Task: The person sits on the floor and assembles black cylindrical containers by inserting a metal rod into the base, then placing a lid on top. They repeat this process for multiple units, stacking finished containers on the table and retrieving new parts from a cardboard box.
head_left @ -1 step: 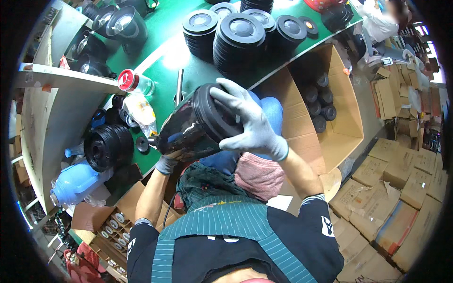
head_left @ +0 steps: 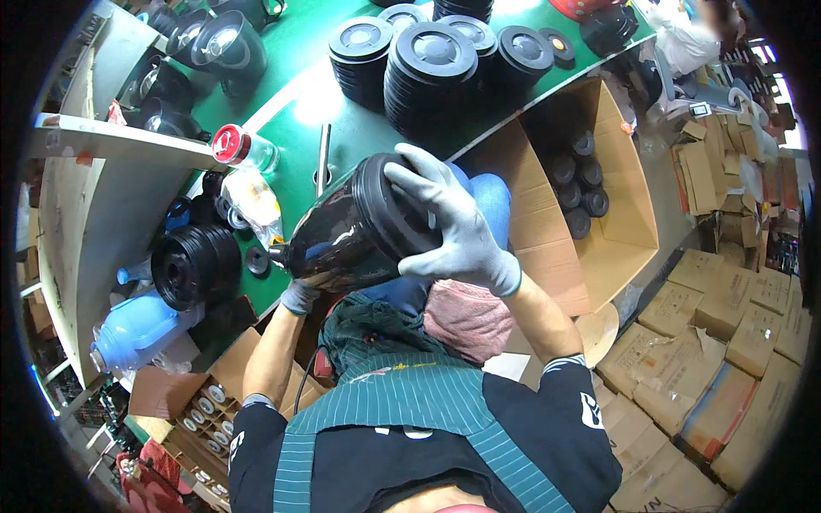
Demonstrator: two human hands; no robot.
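Observation:
A glossy black rounded vessel is held tilted above my lap, its wide end up to the right. A ribbed black round base sits on that wide end. My right hand wears a grey glove and spreads its fingers and thumb around the base's rim, gripping it. Below the vessel's near side, my left hand, also gloved, supports the body; its fingers are mostly hidden. A metal tip shows at the vessel's narrow lower-left end. Just beyond the vessel, a metal rod stands up from the green table.
Stacks of black round discs stand on the green table. To my right, an open carton holds several black round parts. A red-lidded jar, black stacked rings and a blue bottle are at left.

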